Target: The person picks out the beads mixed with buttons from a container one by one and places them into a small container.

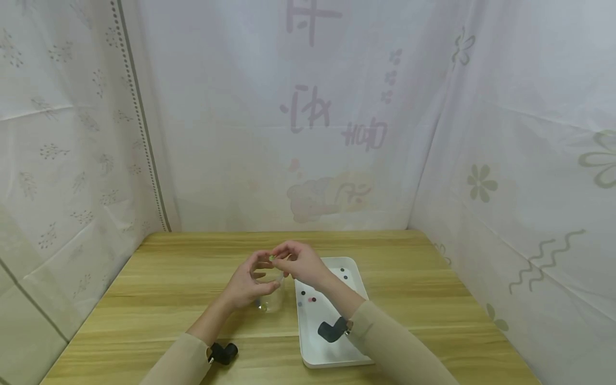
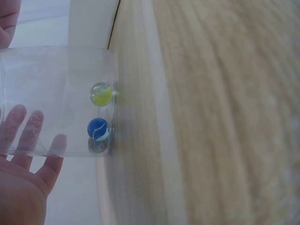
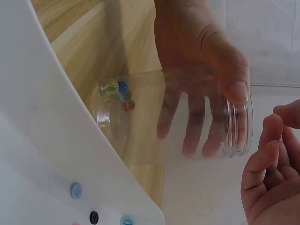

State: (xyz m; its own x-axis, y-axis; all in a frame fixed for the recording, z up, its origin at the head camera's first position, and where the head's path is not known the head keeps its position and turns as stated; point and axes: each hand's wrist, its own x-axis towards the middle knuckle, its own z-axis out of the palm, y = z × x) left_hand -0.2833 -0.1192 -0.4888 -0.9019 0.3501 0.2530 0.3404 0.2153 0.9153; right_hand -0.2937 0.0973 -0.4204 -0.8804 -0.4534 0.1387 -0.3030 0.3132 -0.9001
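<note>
Reaching in from six o'clock, two sleeved arms bear black wrist cameras [image 1: 223,354] over the near part of the wooden table [image 1: 260,358]. A white tray [image 1: 308,337] lies at four o'clock from the clear jar [image 3: 145,131], with scattered buttons [image 3: 76,191] in it and a blue-streaked marble [image 3: 127,220] near its edge. The jar stands upright before the person, a few loose marbles [image 3: 110,87] on its floor, yellow-green, blue and reddish among them. From eight o'clock the left hand [image 1: 243,283] curls round the jar's wall. Farther up, at twelve o'clock by the jar's mouth, the right hand [image 1: 300,264] pinches a greenish marble [image 1: 272,258] between thumb and fingertips. I'd judge the step in hand to be putting that marble into the jar; the next move calls for loosening the pinch squarely over the mouth while the left hand keeps the jar steady. Beyond, at twelve o'clock, hangs a pale printed curtain [image 1: 240,133].
</note>
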